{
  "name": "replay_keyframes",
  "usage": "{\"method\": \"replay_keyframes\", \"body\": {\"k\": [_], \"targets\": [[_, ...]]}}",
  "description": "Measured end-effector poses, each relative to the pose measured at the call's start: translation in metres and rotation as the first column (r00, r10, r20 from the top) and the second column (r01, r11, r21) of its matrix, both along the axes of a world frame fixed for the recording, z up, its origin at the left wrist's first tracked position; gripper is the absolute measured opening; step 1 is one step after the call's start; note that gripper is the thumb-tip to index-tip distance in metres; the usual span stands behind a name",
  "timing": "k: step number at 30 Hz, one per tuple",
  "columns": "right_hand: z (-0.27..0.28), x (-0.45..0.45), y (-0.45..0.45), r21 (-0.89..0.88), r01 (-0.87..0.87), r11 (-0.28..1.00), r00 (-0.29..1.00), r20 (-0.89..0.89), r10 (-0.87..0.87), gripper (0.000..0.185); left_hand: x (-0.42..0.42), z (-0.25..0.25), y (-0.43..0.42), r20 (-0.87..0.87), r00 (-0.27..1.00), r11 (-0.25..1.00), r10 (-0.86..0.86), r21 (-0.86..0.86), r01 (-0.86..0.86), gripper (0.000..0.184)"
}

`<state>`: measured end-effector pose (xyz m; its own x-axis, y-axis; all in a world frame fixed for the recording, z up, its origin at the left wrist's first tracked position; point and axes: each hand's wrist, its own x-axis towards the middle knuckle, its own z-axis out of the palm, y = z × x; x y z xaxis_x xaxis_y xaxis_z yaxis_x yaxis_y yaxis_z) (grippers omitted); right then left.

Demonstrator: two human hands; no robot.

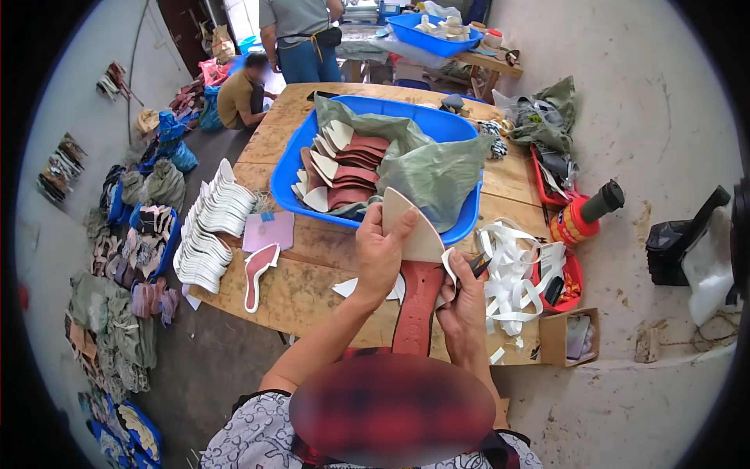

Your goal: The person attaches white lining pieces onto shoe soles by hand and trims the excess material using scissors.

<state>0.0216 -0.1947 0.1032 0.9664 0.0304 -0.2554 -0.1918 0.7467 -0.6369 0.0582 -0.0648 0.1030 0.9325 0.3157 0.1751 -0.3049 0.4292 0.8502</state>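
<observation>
A sole-shaped piece [419, 305], cream at its wide upper end and red below, is held upright over the table's near edge. My left hand [380, 254] grips the cream end, thumb on its face. My right hand [462, 301] is closed at its right side, pinching a white edge strip [448, 266]; a dark tool [479, 264] shows between the fingers. Beyond my hands, a blue tub [285, 184] holds rows of red and cream pieces [348, 168] and a green bag [433, 168].
White sole pieces [207, 234] are stacked at the table's left edge, near a red-and-white piece [259, 275]. White strips [512, 273], a red basket [574, 285] and a cardboard box [569, 340] lie right. Two people [301, 47] [242, 92] are beyond the table.
</observation>
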Motion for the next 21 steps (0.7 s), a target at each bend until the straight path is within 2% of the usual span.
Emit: {"method": "replay_keyframes", "body": {"k": [3, 6, 9, 10, 11, 13, 14, 15, 16, 17, 19, 20, 21], "targets": [[0.004, 0.000, 0.000, -0.103, 0.022, 0.994, 1.000, -0.009, -0.023, 0.011, -0.002, 0.001, -0.001, 0.003, 1.000, 0.999, 0.021, 0.034, -0.021, 0.026], [0.006, 0.000, -0.004, -0.434, -0.027, 0.901, 1.000, -0.011, 0.024, 0.013, -0.003, 0.005, -0.003, -0.008, 0.999, 0.999, 0.034, 0.042, -0.033, 0.025], [0.009, 0.005, -0.011, -0.753, 0.194, 0.629, 0.917, 0.367, 0.156, 0.013, 0.000, 0.004, -0.007, -0.004, 0.999, 0.995, 0.034, 0.096, -0.034, 0.022], [0.013, 0.013, -0.014, -0.797, 0.305, 0.521, 0.844, 0.480, 0.240, 0.014, 0.006, 0.007, -0.008, 0.009, 0.999, 0.991, 0.042, 0.123, -0.043, 0.021], [0.016, 0.022, -0.025, -0.838, 0.335, 0.430, 0.808, 0.490, 0.326, 0.011, 0.010, 0.013, -0.006, -0.013, 0.999, 0.981, -0.038, 0.189, 0.040, 0.025], [0.023, 0.037, -0.046, -0.802, 0.485, 0.348, 0.705, 0.594, 0.387, 0.012, 0.016, 0.025, 0.002, -0.079, 0.981, 0.935, -0.176, 0.300, 0.192, 0.034], [0.025, 0.046, -0.061, -0.830, 0.483, 0.277, 0.747, 0.556, 0.365, 0.013, 0.015, 0.032, 0.010, 0.108, 0.987, 0.814, -0.119, 0.580, 0.035, 0.040], [0.026, 0.053, -0.074, -0.854, 0.479, 0.203, 0.787, 0.520, 0.333, 0.015, 0.015, 0.041, 0.018, 0.291, 0.949, 0.608, -0.121, 0.777, -0.161, 0.047], [0.021, 0.058, -0.080, -0.854, 0.225, 0.469, 0.895, 0.372, 0.247, 0.015, 0.012, 0.047, 0.021, 0.356, 0.908, 0.424, -0.219, 0.873, -0.240, 0.054], [0.023, 0.055, -0.068, -0.825, 0.122, 0.553, 0.905, 0.321, 0.279, 0.015, 0.009, 0.054, 0.023, 0.419, 0.848, 0.253, -0.325, 0.902, -0.349, 0.062], [0.025, 0.039, -0.041, -0.728, -0.105, 0.677, 0.914, 0.198, 0.355, 0.015, -0.005, 0.061, 0.016, 0.292, 0.753, 0.060, -0.589, 0.946, -0.319, 0.078], [0.027, 0.037, -0.045, -0.827, -0.222, 0.516, 0.857, 0.087, 0.508, 0.017, -0.007, 0.081, 0.019, -0.245, 0.776, -0.325, -0.581, 0.944, 0.055, 0.082], [0.031, 0.039, -0.051, -0.888, -0.315, 0.334, 0.777, -0.039, 0.628, 0.021, -0.009, 0.070, 0.024, -0.276, 0.770, -0.353, -0.576, 0.933, 0.070, 0.078]]}}
